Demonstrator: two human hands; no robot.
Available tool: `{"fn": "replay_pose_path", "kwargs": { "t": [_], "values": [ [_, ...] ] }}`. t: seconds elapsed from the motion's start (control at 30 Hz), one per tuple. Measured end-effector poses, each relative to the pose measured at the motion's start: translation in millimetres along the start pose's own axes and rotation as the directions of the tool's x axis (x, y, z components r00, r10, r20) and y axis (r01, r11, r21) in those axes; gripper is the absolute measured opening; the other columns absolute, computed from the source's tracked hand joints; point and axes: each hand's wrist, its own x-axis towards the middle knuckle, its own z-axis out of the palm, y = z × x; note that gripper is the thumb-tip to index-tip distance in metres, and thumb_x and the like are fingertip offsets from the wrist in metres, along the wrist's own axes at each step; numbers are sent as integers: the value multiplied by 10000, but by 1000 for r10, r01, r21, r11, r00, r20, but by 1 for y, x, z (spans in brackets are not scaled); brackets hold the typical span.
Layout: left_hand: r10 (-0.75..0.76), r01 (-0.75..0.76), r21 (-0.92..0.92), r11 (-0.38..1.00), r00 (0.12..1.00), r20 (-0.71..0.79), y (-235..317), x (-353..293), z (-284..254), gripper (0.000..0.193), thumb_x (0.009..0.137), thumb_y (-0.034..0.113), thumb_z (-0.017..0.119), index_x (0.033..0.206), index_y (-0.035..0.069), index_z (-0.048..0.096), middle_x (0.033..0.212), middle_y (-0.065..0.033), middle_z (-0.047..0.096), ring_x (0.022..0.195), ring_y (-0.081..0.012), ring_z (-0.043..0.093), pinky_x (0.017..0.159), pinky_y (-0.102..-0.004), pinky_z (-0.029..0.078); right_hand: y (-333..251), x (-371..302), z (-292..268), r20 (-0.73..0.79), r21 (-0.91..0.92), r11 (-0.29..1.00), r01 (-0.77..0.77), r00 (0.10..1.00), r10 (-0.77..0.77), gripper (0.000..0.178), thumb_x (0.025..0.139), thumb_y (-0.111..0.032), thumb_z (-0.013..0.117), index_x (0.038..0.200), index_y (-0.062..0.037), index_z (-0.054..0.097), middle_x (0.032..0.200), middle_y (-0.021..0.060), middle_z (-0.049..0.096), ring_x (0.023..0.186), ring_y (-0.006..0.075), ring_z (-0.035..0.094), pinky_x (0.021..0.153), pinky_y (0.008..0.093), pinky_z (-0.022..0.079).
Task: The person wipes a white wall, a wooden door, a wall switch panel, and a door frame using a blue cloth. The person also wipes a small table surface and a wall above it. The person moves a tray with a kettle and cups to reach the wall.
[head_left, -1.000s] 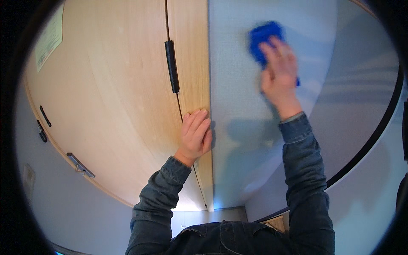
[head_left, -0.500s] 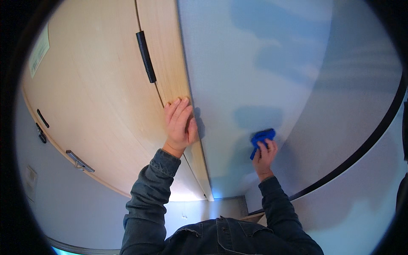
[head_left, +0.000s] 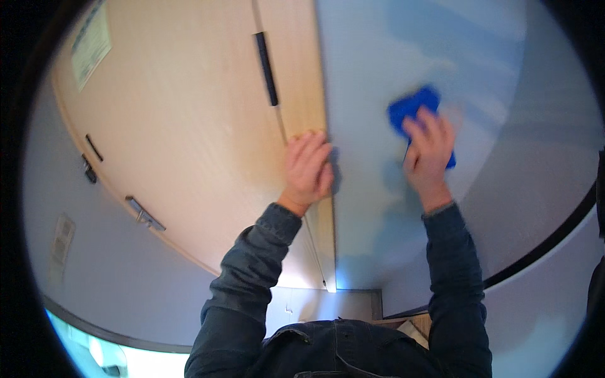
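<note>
Right hand fingers are bent over a bunched cloth, holding it up against the surface before them, while the left hand lies flat with its fingers stretched out together and nothing in its grasp. Largest of all is the pale blue-grey wall, which spreads behind the right hand and on all sides of it. Next comes the wooden door, filling the space to the left of the left hand. Between door and wall runs a narrow wooden strip, and the left hand rests on this, near its wall-side edge. Smaller again is the blue cloth: it lies beneath the right hand, showing past the fingertips and again beside the heel of the palm. Smallest is a black hinge at the door's seam, just beyond the left fingertips and up to their left. Wiping down the wall seems to be the step in hand, with the left hand likely a brace. I judge that the next move calls for even finger pressure, the cloth spread flat, and a stroke overlapping the last; blur hides how firmly it presses.
</note>
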Motion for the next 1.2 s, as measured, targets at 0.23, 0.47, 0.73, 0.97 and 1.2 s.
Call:
{"fn": "replay_pose_path", "kwargs": {
  "t": [0.23, 0.47, 0.73, 0.97, 1.2],
  "values": [
    [-27, 28, -106, 994, 1000, 12, 6, 11, -8, 322, 742, 67, 582, 1056, 2, 616, 1186, -155, 587, 1124, -342, 517, 1010, -461, 334, -70, -75, 19, 200, 509, 800, 317, 861, -468, 204, 732, -106, 638, 929, -127, 687, 1099, 18, 615, 1012, 268, 551, 890, 395, 464],
    [-359, 345, -440, 829, 932, 54, 25, -1, -54, 356, 787, 0, 548, 1142, -18, 528, 1056, -146, 617, 985, -337, 557, 909, -408, 420, -70, 71, -12, -38, 321, 915, 245, 969, -246, 332, 732, 46, 556, 1033, -68, 637, 1215, 112, 569, 1169, 347, 485, 970, 440, 405],
    [-305, 333, -259, 907, 942, 142, 12, -44, -97, 364, 768, -46, 556, 1127, 7, 541, 1008, -125, 649, 940, -268, 615, 942, -416, 408, -144, 28, 49, 73, 371, 819, 437, 866, -495, 362, 774, -92, 588, 1135, -70, 599, 1248, 135, 532, 1181, 359, 465, 977, 470, 376],
    [-275, 286, -197, 938, 958, 86, -13, -38, -126, 373, 747, -6, 607, 1117, -4, 561, 1145, -195, 579, 1070, -332, 545, 970, -442, 380, -206, 11, 91, 184, 705, 667, 242, 845, -501, 332, 742, -115, 598, 1064, -42, 633, 1182, 149, 562, 1179, 303, 486, 981, 427, 393],
    [-69, 69, 4, 998, 997, 39, -86, 69, -149, 544, 764, 168, 663, 1254, 6, 491, 1363, -241, 406, 1267, -429, 365, 1062, -482, 268, -227, 157, 94, -75, 406, 802, 438, 891, -448, 435, 861, -206, 527, 1285, -111, 514, 1290, 145, 494, 1206, 325, 437, 1016, 411, 355]
  ]
}}
